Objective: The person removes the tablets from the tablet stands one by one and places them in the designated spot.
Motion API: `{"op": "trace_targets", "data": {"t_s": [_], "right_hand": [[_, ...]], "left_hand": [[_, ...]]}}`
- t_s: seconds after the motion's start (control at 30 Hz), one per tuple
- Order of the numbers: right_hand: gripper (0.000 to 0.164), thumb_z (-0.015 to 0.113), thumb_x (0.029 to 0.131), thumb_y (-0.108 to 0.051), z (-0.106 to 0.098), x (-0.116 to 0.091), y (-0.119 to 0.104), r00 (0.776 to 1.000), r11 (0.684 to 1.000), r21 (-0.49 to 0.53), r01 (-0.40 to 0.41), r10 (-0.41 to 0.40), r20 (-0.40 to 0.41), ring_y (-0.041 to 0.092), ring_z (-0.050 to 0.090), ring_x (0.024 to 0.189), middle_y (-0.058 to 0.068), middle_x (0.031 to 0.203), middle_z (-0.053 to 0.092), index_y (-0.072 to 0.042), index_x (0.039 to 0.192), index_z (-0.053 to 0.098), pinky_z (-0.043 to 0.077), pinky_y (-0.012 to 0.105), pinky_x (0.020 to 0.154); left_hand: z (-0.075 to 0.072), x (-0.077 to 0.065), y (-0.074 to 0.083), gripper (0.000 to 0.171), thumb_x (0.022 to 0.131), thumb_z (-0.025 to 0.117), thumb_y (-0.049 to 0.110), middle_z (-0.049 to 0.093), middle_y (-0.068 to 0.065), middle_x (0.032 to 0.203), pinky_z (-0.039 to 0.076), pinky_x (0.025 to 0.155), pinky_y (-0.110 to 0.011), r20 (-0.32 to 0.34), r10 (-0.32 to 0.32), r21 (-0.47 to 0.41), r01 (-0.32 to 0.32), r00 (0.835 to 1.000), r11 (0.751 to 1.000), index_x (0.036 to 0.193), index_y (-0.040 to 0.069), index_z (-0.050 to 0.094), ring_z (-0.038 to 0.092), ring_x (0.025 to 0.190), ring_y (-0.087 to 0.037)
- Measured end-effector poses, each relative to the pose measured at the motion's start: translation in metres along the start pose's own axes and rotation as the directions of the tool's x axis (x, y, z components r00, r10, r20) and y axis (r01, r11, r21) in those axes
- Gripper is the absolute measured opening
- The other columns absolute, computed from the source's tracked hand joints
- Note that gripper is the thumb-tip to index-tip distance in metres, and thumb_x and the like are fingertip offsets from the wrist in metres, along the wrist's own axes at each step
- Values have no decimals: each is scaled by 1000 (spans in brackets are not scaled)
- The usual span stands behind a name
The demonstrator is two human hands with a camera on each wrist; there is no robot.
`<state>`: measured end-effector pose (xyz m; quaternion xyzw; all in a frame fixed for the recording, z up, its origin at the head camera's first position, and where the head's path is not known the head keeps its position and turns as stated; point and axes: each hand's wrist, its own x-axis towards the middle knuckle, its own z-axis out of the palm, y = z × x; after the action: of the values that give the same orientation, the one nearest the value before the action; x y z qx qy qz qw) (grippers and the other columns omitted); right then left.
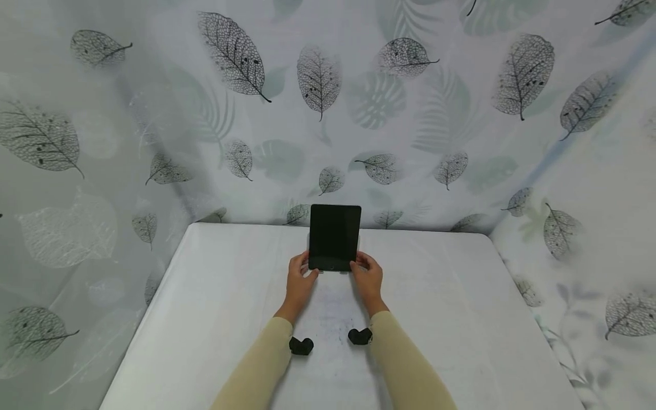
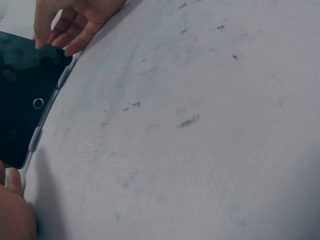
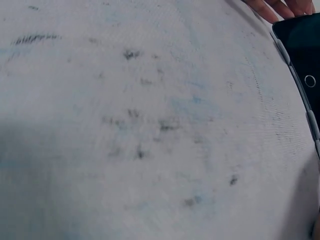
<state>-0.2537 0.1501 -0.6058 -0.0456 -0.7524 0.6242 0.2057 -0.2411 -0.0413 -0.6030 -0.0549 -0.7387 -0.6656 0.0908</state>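
A black tablet (image 1: 334,236) stands propped up near the far edge of the table, leaning back, its screen dark. Two small grey lips of a stand (image 2: 63,77) show under its bottom edge; the rest of the stand is hidden. My left hand (image 1: 299,282) holds the lower left corner, thumb low at the front and fingers at the side. At the lower right corner, my right hand (image 1: 369,279) grips with the thumb in front and the fingers partly behind. The right wrist view shows the tablet (image 3: 305,50) with left-hand fingers (image 3: 285,9) by its corner.
A white-covered table (image 1: 230,285) with faint dark and blue smudges lies beneath. Leaf-patterned curtains (image 1: 318,136) close in the back and both sides. Black wrist devices (image 1: 301,345) sit on the inner side of both sleeves.
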Motion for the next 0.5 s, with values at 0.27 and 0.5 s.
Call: {"op": "trace_targets", "data": {"t_s": [0.27,0.5], "right_hand": [[29,77,71,-8,7,3,9,995,998,46,-31,35,-89,23,60,79,14,87,64,-1,97,67,49,23,71],[29,81,67,-15,12,8,12,988,994,35,-99,103,-118,19,59,72,11,82,62,-5,91,68,48,20,64]], "left_hand": [[11,5,-16,48,80,63,-2,49,-7,114,43,91,-39,-162,7,26,-3,987,1000,124,13,53,47,105,-20],[22,13,-23,36,76,68,0,60,-1,95,51,76,-26,-388,57,122,-10,920,993,108,14,66,57,88,-12]]}}
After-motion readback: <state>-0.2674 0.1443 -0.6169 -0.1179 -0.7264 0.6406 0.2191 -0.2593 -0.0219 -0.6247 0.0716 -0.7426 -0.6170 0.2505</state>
